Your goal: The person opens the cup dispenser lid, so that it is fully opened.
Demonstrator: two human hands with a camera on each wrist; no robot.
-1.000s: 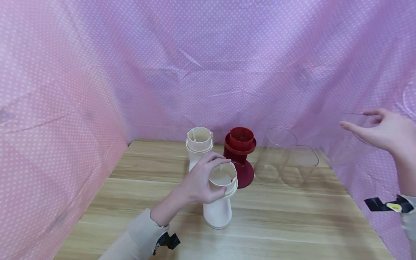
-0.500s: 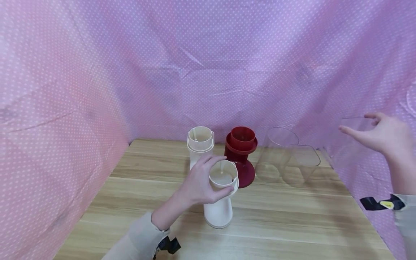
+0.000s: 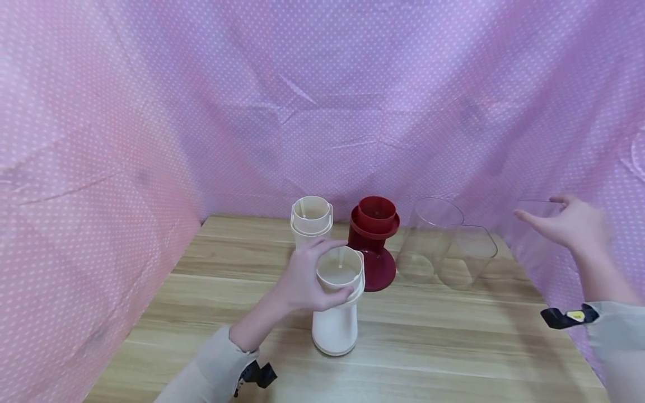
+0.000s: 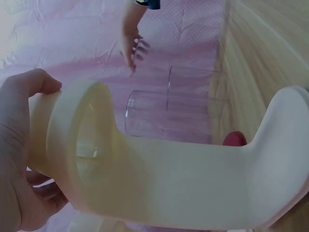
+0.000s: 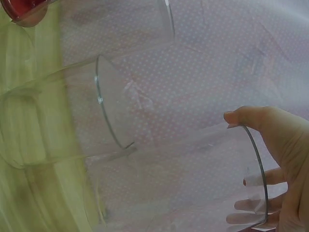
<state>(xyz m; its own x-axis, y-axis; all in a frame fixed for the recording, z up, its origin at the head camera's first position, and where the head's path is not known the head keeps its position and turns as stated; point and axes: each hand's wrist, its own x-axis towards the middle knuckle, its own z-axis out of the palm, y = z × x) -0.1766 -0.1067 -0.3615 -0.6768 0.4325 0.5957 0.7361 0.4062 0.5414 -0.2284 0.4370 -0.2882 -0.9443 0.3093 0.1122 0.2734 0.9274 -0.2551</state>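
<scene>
My left hand (image 3: pixel 302 282) grips the round collar at the top of a cream plastic stand (image 3: pixel 334 330), thumb and fingers on either side. In the left wrist view, the stand (image 4: pixel 178 183) shows a ring, a curved neck and a broad foot. My right hand (image 3: pixel 576 224) pinches the rim of a clear container (image 5: pixel 183 174), whose outline is faint in the head view. It is held up at the right side of the table, apart from the stand. A second cream stand (image 3: pixel 311 223) behind the left hand is partly hidden. Beside it stands a red one (image 3: pixel 375 226).
Two more clear containers, a taller one (image 3: pixel 428 240) and a shorter one (image 3: pixel 466 254), stand close together right of the red stand. The wooden table (image 3: pixel 428 358) meets a pink dotted cloth (image 3: pixel 322 101) at the back and sides.
My right hand has come leftward and down with the clear container. The left hand and the cream stand have shifted slightly left. The things at the back stay put.
</scene>
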